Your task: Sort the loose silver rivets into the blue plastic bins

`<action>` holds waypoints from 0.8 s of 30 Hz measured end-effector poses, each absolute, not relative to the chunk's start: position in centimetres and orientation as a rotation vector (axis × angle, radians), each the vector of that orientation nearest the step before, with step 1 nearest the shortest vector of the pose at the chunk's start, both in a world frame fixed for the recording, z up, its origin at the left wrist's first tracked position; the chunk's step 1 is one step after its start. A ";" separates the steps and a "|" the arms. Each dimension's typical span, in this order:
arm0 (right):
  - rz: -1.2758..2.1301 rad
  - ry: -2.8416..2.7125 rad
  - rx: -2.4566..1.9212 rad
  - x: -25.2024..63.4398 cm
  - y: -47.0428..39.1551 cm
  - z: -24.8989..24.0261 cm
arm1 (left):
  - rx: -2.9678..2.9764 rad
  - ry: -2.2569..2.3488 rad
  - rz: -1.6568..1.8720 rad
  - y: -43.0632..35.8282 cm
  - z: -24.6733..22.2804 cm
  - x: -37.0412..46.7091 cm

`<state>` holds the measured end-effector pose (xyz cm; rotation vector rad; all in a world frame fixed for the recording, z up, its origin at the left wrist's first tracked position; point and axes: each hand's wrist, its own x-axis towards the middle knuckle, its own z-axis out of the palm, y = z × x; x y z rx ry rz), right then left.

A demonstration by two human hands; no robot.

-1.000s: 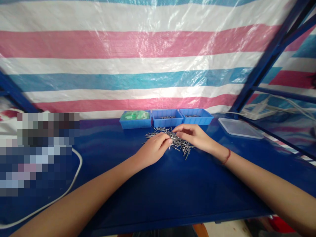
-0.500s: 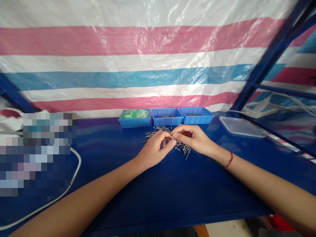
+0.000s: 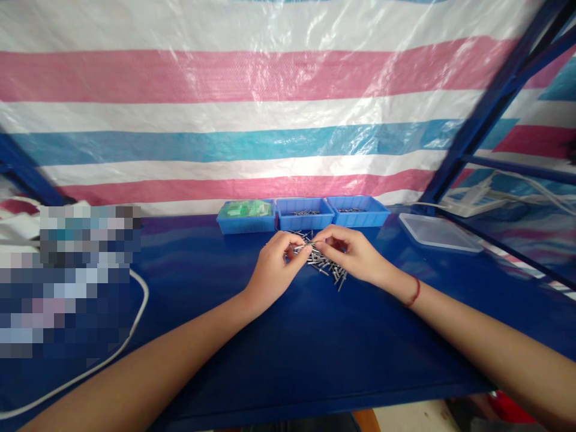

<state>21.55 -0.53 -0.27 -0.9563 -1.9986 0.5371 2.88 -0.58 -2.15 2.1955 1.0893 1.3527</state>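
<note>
A loose pile of silvery blind rivets (image 3: 324, 263), thin pins with a thicker end, lies on the blue table (image 3: 315, 336). Over the pile, my left hand (image 3: 279, 264) is closed in a pinch, thumb against forefinger. Facing it, my right hand (image 3: 348, 252) also pinches, its fingertips almost meeting the left ones. A thin metal rivet (image 3: 314, 242) shows between the two sets of fingertips; much of it is covered by the fingers.
Behind the pile stand three blue bins: the left bin (image 3: 246, 225) has green-and-clear plastic bags, the middle bin (image 3: 305, 223) and right bin (image 3: 364, 219) contain small metal pieces. A translucent lid (image 3: 438, 233) lies right. A white cable (image 3: 139, 312) curves along the left.
My left hand has shifted slightly left, so the fingertips are a little farther apart and more of the pile shows between the hands. My right hand has barely moved.
</note>
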 end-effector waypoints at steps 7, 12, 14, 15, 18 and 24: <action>0.625 -2.036 -0.952 21.2 -0.9 0.1 | 2.215 1.107 1.337 -0.9 -2.3 3.1; 0.829 -1.414 -1.139 22.7 1.4 -0.2 | 2.443 0.999 1.162 -1.6 -2.2 3.3; 0.823 -1.170 -1.210 23.9 2.6 -0.3 | 2.596 0.923 1.028 -1.8 -2.1 3.3; 0.808 -1.089 -1.231 24.6 3.1 -0.3 | 2.666 0.901 0.957 -2.0 -2.1 3.3; 0.763 -0.991 -1.263 26.3 4.3 -0.4 | 2.836 0.838 0.766 -2.2 -2.0 3.3; 0.780 -0.945 -1.288 27.1 4.7 -0.4 | 2.981 0.640 0.594 -2.4 -1.7 3.3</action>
